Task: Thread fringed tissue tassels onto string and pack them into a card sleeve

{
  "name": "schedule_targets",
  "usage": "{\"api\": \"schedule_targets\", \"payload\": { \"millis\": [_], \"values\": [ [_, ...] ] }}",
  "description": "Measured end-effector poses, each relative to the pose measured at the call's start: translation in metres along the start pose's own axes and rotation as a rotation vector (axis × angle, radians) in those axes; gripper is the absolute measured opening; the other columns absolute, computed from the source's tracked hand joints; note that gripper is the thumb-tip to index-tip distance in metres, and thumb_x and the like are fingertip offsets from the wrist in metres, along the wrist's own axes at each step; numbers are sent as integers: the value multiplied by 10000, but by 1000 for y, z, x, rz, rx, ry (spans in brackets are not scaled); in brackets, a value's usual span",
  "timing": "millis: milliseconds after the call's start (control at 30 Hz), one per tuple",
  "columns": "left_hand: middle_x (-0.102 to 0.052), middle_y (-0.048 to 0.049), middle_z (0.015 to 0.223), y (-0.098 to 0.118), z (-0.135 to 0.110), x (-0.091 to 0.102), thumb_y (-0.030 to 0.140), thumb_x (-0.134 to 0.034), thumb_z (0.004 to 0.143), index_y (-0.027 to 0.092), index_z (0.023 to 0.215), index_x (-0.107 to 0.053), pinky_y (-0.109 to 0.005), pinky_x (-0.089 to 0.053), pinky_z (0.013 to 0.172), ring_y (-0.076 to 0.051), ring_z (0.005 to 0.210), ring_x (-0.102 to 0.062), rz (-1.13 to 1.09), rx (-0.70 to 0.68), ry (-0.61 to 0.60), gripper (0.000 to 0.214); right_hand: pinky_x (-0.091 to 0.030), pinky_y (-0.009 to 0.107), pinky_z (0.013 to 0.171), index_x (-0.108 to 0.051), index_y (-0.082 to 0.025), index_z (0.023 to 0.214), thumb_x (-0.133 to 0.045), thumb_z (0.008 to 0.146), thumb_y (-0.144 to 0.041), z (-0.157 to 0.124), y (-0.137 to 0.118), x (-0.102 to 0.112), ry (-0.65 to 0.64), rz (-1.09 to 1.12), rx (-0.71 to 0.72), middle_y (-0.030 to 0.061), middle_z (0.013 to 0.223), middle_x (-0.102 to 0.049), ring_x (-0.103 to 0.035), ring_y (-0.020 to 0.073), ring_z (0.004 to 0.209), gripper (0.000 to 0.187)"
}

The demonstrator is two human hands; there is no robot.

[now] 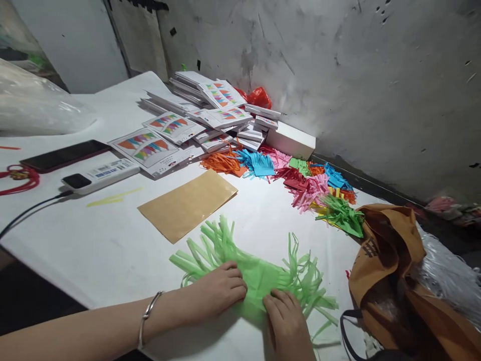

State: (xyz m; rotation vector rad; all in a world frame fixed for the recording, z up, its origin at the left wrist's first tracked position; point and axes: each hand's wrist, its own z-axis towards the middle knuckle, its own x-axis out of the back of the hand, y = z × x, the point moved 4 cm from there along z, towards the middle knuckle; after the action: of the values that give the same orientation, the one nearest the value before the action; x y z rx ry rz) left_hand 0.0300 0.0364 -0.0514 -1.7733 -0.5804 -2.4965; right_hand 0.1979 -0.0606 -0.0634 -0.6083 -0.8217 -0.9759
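A light green tissue-paper tassel sheet point(259, 276) lies spread on the white table, with cut fringe strips at both ends and an uncut band in the middle. My left hand point(218, 291), a silver bangle on its wrist, has its fingers curled down on the left part of the band. On the near right part, my right hand point(287, 318) bends its fingers over the paper's edge. Both thumbs are mostly hidden. Just beyond the tassel lies a flat brown paper piece point(188, 204).
Folded fringe bundles point(296, 180) in several colours lie along the wall side. Behind them are printed packets point(173, 128) in piles and a white box point(291, 140). At left are a phone point(65, 155) and a white device point(101, 175) with a cable. A brown bag point(391, 260) stands right.
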Motion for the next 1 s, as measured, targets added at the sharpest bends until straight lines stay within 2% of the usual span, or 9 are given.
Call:
{"api": "schedule_targets", "payload": {
  "millis": [167,300,433,533,600,667,833,900,1000],
  "values": [
    [-706,-23,750,-22,20,-12,119,-504,906,190,828,-635,-344,-483,762,-195,669,-634,-31,374,-215,168,-437,349,659,-612,-246,925,-473,966,-160,8,22,-16,-153,-18,-332,28,775,-632,-586,228,721,168],
    [-717,-101,782,-29,37,-15,160,-431,954,153,840,-656,-388,-497,693,-265,691,-675,23,525,-247,253,-400,373,639,-565,-242,773,-529,930,-154,22,28,-28,-182,-167,-465,35,684,-595,-560,251,649,184],
    [-732,-138,795,-30,44,-17,173,-450,922,139,875,-662,-385,-498,621,-306,688,-699,54,570,-260,220,-404,429,676,-586,-219,828,-500,932,-144,28,28,-29,-168,-283,-449,54,682,-607,-584,282,662,154],
    [-736,-143,786,-32,47,-19,184,-452,914,142,863,-665,-378,-503,620,-304,692,-703,74,579,-267,223,-387,546,840,-625,-187,1000,-398,936,-96,27,22,-18,46,-371,-434,156,986,-688,-623,361,946,253],
    [-731,-133,764,-34,49,-20,190,-453,917,149,850,-661,-360,-499,615,-285,676,-697,86,582,-270,223,-356,545,939,-621,-194,1081,-362,942,-85,25,13,-15,175,-288,-325,147,1104,-682,-601,341,1059,313],
    [-718,-115,726,-36,50,-19,186,-461,919,155,845,-651,-345,-493,608,-262,647,-683,95,586,-266,206,-376,467,945,-630,-197,1069,-374,953,-105,24,4,-18,180,-147,-162,95,990,-698,-618,278,973,296],
    [-709,-140,1017,-34,44,-8,265,-601,896,168,997,-627,-491,-482,849,-328,952,-649,117,514,-160,142,-396,371,799,-639,-171,948,-362,963,-94,26,-1,-23,94,-58,-59,55,799,-649,-574,217,757,288],
    [-659,-122,1181,-25,39,-4,362,-715,826,203,1058,-610,-572,-369,1001,-353,1113,-565,116,324,-58,300,-382,355,777,-618,-189,913,-377,964,-92,28,1,-20,111,-5,-119,39,790,-633,-561,203,737,265],
    [-680,-48,990,-13,29,-7,245,-708,826,214,887,-595,-536,-294,1031,-276,991,-564,156,39,77,132,-367,359,822,-607,-192,1011,-416,952,-107,30,0,-17,100,54,-179,43,876,-641,-573,203,801,217]
  ]
}}
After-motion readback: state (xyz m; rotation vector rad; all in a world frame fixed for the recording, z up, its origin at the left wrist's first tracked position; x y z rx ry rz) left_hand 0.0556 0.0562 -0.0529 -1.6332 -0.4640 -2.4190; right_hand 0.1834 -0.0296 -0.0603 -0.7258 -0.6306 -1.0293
